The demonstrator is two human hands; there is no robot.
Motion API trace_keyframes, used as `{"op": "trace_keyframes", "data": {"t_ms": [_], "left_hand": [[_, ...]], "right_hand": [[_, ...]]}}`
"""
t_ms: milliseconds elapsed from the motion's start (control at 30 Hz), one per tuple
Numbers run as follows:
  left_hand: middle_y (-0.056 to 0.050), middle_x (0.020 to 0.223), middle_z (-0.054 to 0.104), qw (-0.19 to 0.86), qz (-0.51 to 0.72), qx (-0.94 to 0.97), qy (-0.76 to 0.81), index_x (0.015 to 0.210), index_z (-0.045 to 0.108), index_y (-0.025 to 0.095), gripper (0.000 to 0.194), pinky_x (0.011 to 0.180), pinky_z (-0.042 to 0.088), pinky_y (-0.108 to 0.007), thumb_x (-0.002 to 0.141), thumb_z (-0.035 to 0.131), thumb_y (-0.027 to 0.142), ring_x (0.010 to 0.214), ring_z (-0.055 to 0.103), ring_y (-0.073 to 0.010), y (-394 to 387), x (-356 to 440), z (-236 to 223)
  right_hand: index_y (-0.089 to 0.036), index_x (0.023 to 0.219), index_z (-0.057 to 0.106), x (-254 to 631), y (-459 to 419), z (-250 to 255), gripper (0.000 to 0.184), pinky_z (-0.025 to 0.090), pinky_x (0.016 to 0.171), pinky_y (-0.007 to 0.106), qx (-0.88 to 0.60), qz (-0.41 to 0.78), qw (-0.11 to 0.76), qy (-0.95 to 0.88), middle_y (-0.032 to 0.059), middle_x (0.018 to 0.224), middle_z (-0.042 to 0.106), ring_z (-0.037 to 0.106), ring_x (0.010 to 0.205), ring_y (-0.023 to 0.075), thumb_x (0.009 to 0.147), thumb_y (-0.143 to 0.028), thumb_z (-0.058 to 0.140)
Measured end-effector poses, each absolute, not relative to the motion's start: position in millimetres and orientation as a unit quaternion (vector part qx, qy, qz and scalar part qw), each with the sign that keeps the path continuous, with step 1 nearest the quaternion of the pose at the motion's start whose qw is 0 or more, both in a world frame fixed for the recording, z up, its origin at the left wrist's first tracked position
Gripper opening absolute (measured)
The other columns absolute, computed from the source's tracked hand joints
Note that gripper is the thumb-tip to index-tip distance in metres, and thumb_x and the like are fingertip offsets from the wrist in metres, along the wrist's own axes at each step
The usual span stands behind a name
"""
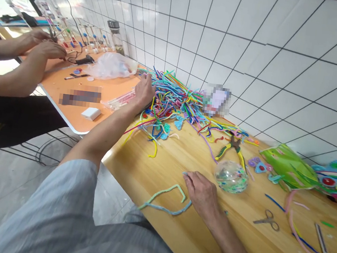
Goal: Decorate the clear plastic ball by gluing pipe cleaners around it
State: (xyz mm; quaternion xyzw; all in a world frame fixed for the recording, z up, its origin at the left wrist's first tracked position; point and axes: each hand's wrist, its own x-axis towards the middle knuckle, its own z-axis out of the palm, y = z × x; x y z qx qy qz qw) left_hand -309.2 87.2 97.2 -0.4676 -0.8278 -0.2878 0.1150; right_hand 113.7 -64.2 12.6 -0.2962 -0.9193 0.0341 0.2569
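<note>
My left hand (145,92) reaches to the left end of a heap of coloured pipe cleaners (178,97). Its fingers are curled, and whatever they pinch is hidden. Down on the wooden table, my right hand (202,193) is closed on a light blue pipe cleaner (167,211); a small blue tip shows at the fingertips. A pale green pipe cleaner (165,190) with a bent end lies across the blue one, towards my lap. Beside my right hand sits a clear plastic dome (231,176) with small colourful bits in it.
Yellow-and-black pliers (232,148), small scissors (268,220) and larger scissors (325,246) lie on the table. A green packet (288,164) stands at right. Another person's hands (48,46) work at the orange table (75,116), near a plastic bag (113,66). A tiled wall bounds the back.
</note>
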Motion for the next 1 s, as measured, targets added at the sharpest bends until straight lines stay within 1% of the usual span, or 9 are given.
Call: {"op": "trace_keyframes", "data": {"t_ms": [100, 200, 300, 433, 567, 667, 800, 900, 1000], "left_hand": [[-0.019, 0.153, 0.058, 0.136, -0.266, -0.552, -0.778, 0.151, 0.057, 0.022, 0.045, 0.105, 0.05, -0.041, 0.108, 0.048, 0.034, 0.137, 0.061, -0.0353, 87, -295, 94], [-0.019, 0.133, 0.068, 0.101, -0.19, -0.636, -0.741, 0.127, 0.073, 0.018, 0.039, 0.1, 0.051, -0.041, 0.109, 0.04, 0.029, 0.123, 0.066, -0.033, 92, -283, 84], [-0.019, 0.122, 0.072, 0.074, -0.154, -0.656, -0.735, 0.11, 0.079, 0.016, 0.035, 0.098, 0.051, -0.04, 0.106, 0.045, 0.025, 0.115, 0.068, -0.0311, 102, -273, 72], [-0.02, 0.136, 0.068, 0.072, -0.147, -0.63, -0.759, 0.122, 0.077, 0.016, 0.036, 0.101, 0.051, -0.039, 0.103, 0.047, 0.017, 0.121, 0.068, -0.032, 115, -268, 64], [-0.024, 0.143, 0.065, 0.077, -0.16, -0.563, -0.808, 0.136, 0.069, 0.014, 0.038, 0.105, 0.05, -0.043, 0.107, 0.047, 0.024, 0.127, 0.066, -0.0377, 126, -279, 71], [-0.023, 0.133, 0.072, 0.064, -0.161, -0.529, -0.831, 0.131, 0.073, 0.013, 0.037, 0.105, 0.05, -0.045, 0.105, 0.051, 0.028, 0.126, 0.066, -0.039, 134, -295, 80], [-0.019, 0.118, 0.08, 0.04, -0.173, -0.515, -0.838, 0.114, 0.08, 0.014, 0.03, 0.103, 0.053, -0.044, 0.097, 0.062, 0.031, 0.12, 0.069, -0.0363, 141, -314, 91], [-0.015, 0.111, 0.082, 0.029, -0.203, -0.514, -0.833, 0.108, 0.081, 0.015, 0.027, 0.098, 0.055, -0.04, 0.091, 0.064, 0.028, 0.109, 0.071, -0.0324, 142, -325, 99], [-0.012, 0.091, 0.08, 0.011, -0.239, -0.516, -0.823, 0.102, 0.081, 0.014, 0.026, 0.089, 0.057, -0.036, 0.087, 0.063, 0.025, 0.095, 0.071, -0.0278, 142, -335, 108]], "right_hand": [[-0.022, 0.092, 0.07, 116, -61, 14, 0.029, 0.042, 0.066, 0.032, -0.297, -0.014, 0.266, -0.917, 0.0015, 0.078, 0.073, 0.069, 0.071, 0.0169, 0.114, -0.02, 0.05], [-0.02, 0.099, 0.073, 118, -61, 20, 0.024, 0.041, 0.064, 0.034, -0.299, -0.091, 0.266, -0.912, 0.0013, 0.075, 0.069, 0.066, 0.068, 0.0175, 0.112, -0.019, 0.052], [-0.018, 0.11, 0.073, 116, -64, 25, 0.017, 0.043, 0.066, 0.033, -0.29, -0.11, 0.273, -0.911, 0.0015, 0.078, 0.07, 0.066, 0.07, 0.0178, 0.111, -0.019, 0.056], [-0.015, 0.123, 0.069, 112, -69, 26, 0.02, 0.051, 0.076, 0.034, -0.286, -0.067, 0.3, -0.907, 0.0065, 0.094, 0.076, 0.072, 0.083, 0.0203, 0.112, -0.024, 0.054], [-0.015, 0.124, 0.068, 110, -70, 23, 0.023, 0.056, 0.08, 0.035, -0.278, -0.035, 0.312, -0.908, 0.009, 0.099, 0.078, 0.074, 0.089, 0.0221, 0.112, -0.028, 0.054], [-0.015, 0.123, 0.068, 110, -70, 21, 0.021, 0.058, 0.081, 0.035, -0.272, -0.017, 0.312, -0.91, 0.009, 0.1, 0.078, 0.075, 0.09, 0.0219, 0.112, -0.027, 0.054], [-0.017, 0.122, 0.069, 109, -71, 17, 0.019, 0.06, 0.083, 0.035, -0.267, 0.005, 0.304, -0.914, 0.0092, 0.102, 0.079, 0.076, 0.093, 0.0219, 0.111, -0.025, 0.055], [-0.018, 0.123, 0.069, 108, -71, 13, 0.02, 0.061, 0.084, 0.036, -0.268, 0.023, 0.299, -0.916, 0.0102, 0.104, 0.08, 0.077, 0.095, 0.0225, 0.111, -0.025, 0.055], [-0.019, 0.124, 0.07, 108, -71, 10, 0.021, 0.063, 0.085, 0.037, -0.269, 0.04, 0.296, -0.916, 0.0109, 0.107, 0.08, 0.077, 0.097, 0.023, 0.11, -0.023, 0.056]]}}
